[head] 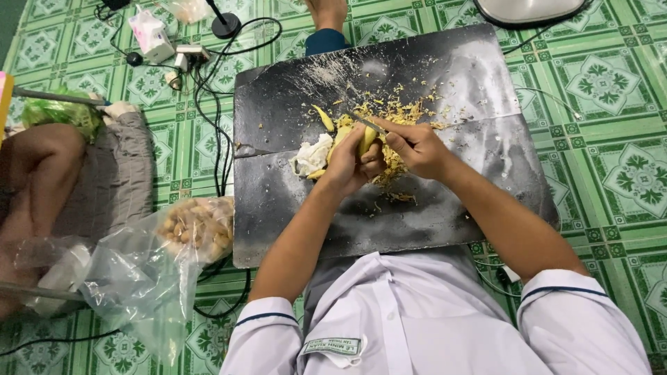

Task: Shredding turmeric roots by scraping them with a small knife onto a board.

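My left hand [345, 163] is closed around a small yellow, peeled piece of root or fruit [366, 141], fingers curled under it and the thumb across its side, so only its upper end shows. Its long axis runs roughly away from me, with the visible tip pointing up and slightly to the right, toward the far edge of the board. The exposed surface is smooth and pale yellow; the rest is hidden in my palm, so I cannot tell its full shape.

My right hand [417, 147] is shut on a thin metal knife blade [369, 125], which reaches left from my fingers and meets the yellow piece near its top. The handle is covered by my grip.

Both hands hover just above a dark, flat, rectangular board [292, 208] lying on the green patterned tile floor [611, 83]. A heap of pale yellow shavings and peelings [396, 111] lies on the board just beyond my hands, and a crumpled white cloth or paper [313, 154] sits touching my left hand. To my left, on the floor, a clear plastic bag of brownish round pieces [198, 226] lies beside the board.
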